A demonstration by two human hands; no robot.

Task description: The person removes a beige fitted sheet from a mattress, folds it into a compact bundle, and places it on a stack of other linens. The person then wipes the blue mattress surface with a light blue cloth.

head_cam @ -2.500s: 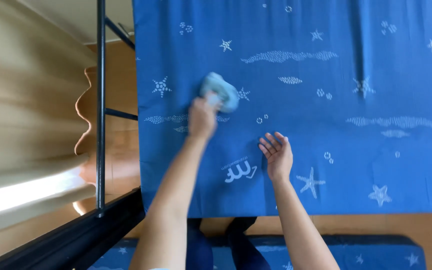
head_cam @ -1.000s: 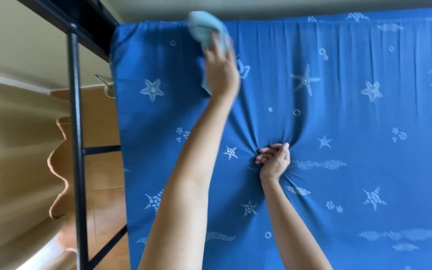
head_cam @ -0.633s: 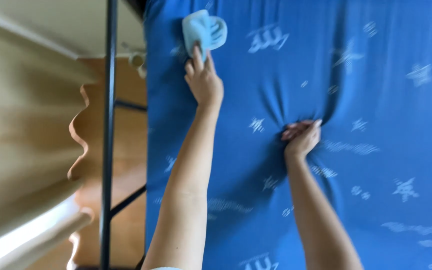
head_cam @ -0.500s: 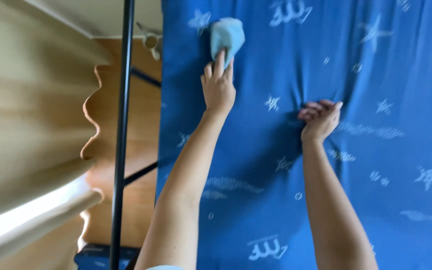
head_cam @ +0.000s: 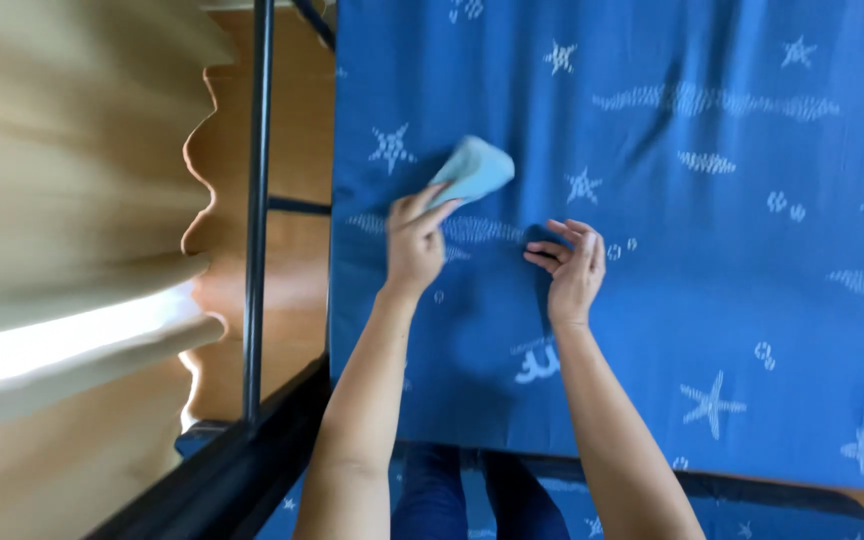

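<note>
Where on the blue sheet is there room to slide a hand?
The blue sheet is bare to the right of the right hand and above the light blue cloth. It is crowded where the left hand holds the cloth beside the right hand.

A light blue cloth (head_cam: 472, 172) is gripped in the left hand (head_cam: 414, 245) and pressed against a blue sheet (head_cam: 712, 250) printed with white stars. Just right of that grip, the right hand (head_cam: 572, 268) is held with fingers curled, apparently pinching a fold of the sheet, though contact cannot be made out clearly. Left of the grip, a dark metal post (head_cam: 255, 210) and a beige curtain (head_cam: 72, 230) are seen.
</note>
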